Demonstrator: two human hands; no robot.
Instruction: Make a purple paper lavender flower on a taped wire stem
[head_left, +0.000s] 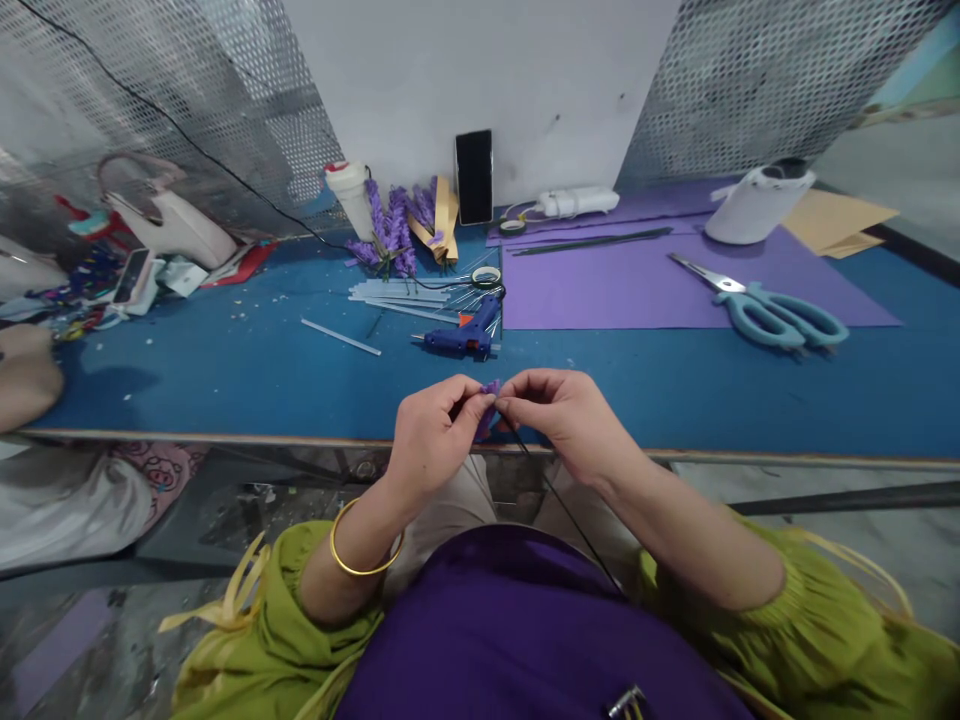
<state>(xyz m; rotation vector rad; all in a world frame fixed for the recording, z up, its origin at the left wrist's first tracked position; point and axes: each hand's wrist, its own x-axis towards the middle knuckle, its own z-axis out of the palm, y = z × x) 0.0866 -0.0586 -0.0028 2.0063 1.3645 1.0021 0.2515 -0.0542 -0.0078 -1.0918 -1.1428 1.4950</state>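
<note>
Left fingers point(474, 406) pinch purple piece point(491, 387); right fingers point(520, 409) pinch dark stem point(526, 452).

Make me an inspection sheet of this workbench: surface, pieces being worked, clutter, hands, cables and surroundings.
Surface: flat blue tabletop, scattered with small pale specks.
Work pieces: small purple crinkled piece and long thin dark stem, both at the fingertips.
Clutter: blue plastic glue gun beside translucent straight sticks; pale-blue-handled metal scissors on a flat purple sheet.
Hands: left hand pinches the purple piece; right hand pinches at the stem's upper end.
Cables: thin black cable slants down from upper left.
Surroundings: grey perforated mesh panel behind; part of another person at far left.
</note>
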